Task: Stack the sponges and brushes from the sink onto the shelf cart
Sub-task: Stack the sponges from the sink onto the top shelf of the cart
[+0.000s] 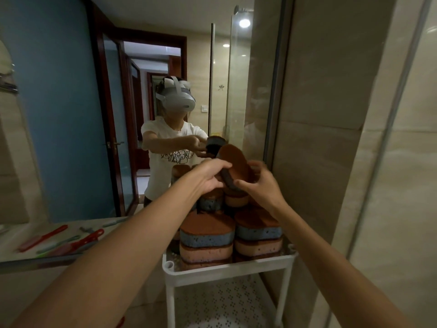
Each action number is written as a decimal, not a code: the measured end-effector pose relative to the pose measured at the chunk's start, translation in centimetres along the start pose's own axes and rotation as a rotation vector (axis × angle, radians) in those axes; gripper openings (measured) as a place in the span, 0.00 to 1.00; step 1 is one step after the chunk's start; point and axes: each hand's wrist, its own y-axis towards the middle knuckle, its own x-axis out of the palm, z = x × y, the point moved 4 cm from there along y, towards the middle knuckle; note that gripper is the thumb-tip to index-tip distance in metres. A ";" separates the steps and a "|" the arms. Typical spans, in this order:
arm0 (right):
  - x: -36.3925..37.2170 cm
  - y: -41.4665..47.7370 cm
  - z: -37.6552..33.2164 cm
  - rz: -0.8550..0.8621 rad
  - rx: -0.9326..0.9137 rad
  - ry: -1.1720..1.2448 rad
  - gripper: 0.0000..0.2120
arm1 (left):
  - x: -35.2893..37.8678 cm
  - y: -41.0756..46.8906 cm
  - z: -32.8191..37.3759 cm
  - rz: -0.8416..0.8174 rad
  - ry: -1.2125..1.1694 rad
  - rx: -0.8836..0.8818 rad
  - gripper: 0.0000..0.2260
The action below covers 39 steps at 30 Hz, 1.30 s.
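Both hands grip a brown-topped sponge (236, 167), tilted on edge above the stacked sponges (207, 235) filling the top shelf of a white cart (227, 268). The left hand (210, 177) curls over its left edge, and the right hand (262, 187) clasps its lower right side. Red and green brushes (87, 237) lie on the counter (28, 233) at left.

Mirror (146, 24): behind grip, runs left.
Blue wall (59, 91): refl., far left.
Door (113, 138), dark wood frame, glass pane: refl., upper left.
Switch (204, 108): above, slightly left.
Glass panel (238, 79): above.
Ceiling light (244, 23): high above.
Tile wall (319, 138): right.
Counter (28, 229): lower left.
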 end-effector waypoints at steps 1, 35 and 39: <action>-0.3 0.0 0.2 0.028 0.004 -0.025 0.28 | 0.3 0.0 -0.1 -0.023 0.000 0.003 0.17; -0.8 1.1 5.0 -0.203 0.206 -0.793 0.22 | -0.5 2.1 -4.5 -0.063 1.335 0.469 0.25; 0.0 0.0 2.5 -0.026 0.037 -0.591 0.17 | -1.1 -0.1 -1.9 0.183 0.947 0.592 0.16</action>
